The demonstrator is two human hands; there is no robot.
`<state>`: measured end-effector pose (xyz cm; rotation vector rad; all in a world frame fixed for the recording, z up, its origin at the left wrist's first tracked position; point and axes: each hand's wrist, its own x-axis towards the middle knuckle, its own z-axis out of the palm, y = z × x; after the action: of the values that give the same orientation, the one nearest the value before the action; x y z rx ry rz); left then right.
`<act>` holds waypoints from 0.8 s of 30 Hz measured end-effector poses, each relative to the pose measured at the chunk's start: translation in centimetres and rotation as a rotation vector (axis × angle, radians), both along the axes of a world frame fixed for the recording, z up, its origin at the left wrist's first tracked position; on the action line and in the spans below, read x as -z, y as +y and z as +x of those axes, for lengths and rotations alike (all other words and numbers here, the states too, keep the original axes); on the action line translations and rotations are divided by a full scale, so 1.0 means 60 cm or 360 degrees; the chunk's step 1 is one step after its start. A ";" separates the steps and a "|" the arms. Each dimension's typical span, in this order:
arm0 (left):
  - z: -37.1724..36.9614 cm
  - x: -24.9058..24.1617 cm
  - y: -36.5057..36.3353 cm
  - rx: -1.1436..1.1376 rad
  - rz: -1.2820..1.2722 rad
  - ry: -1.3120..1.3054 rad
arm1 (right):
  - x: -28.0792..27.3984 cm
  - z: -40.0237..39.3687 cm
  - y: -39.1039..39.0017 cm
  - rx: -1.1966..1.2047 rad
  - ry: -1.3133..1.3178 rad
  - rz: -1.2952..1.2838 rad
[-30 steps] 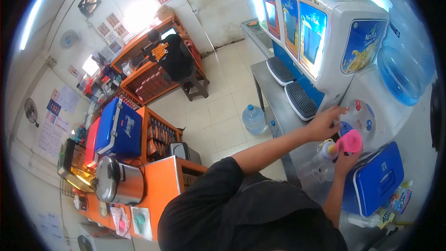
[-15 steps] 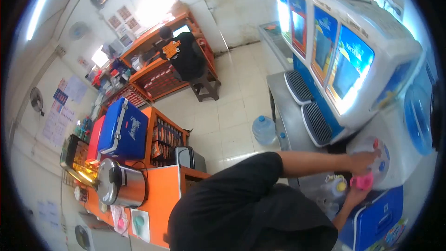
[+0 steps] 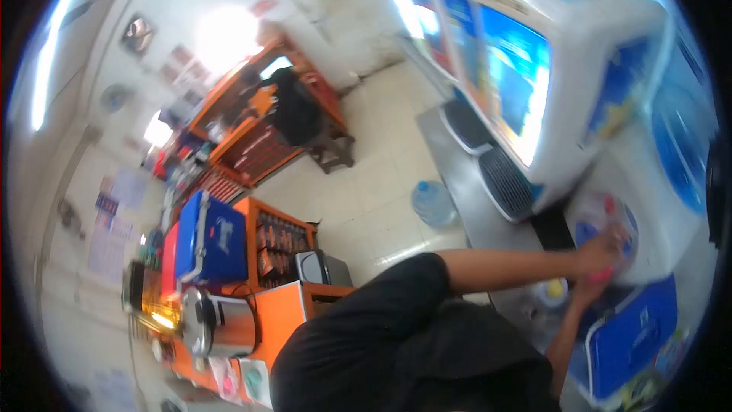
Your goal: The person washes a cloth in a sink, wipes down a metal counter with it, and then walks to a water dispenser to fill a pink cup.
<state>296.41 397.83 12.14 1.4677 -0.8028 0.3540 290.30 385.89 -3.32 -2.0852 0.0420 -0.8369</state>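
On the right, my left hand (image 3: 601, 253) is over a pale, rounded panel (image 3: 627, 223) with a red and a blue part. Blur smears its fingers, so their grip does not show. Just below, my right hand (image 3: 585, 291) is closed around a pink cup (image 3: 602, 275), mostly covered by the two hands. Left of the right hand is a clear container with a yellow cap (image 3: 555, 288). A blue cooler box (image 3: 629, 343) lies below the hands.
A drink dispenser (image 3: 507, 69) with lit panels stands on a metal counter (image 3: 450, 156). A large water bottle (image 3: 433, 204) is on the floor. At left are an orange table (image 3: 280, 317), a steel cooker (image 3: 221, 324) and a blue cooler (image 3: 217, 236). Another person (image 3: 293, 111) sits farther back.
My right hand has moved up with the pink cup, closer to my left hand. The whole view has tilted and blurred as my head moved.
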 end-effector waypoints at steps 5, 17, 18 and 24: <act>-0.074 -0.160 0.048 0.0152 0.0187 0.0586 | -0.205 0.000 0.091 0.0393 0.0506 -0.0217; -0.047 -0.175 0.018 0.0402 -0.0194 0.1549 | -0.205 -0.012 0.069 0.0436 0.0103 0.0384; -0.049 -0.169 0.009 0.0290 -0.0216 0.1436 | -0.210 -0.012 0.067 0.0453 0.0089 0.0383; -0.052 -0.149 -0.024 0.0137 -0.0030 0.1062 | -0.191 -0.007 0.067 0.0442 0.0136 0.0362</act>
<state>293.31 396.36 21.06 1.4030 -0.3182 -0.1946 289.91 389.90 8.13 -1.9225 0.4614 -0.8623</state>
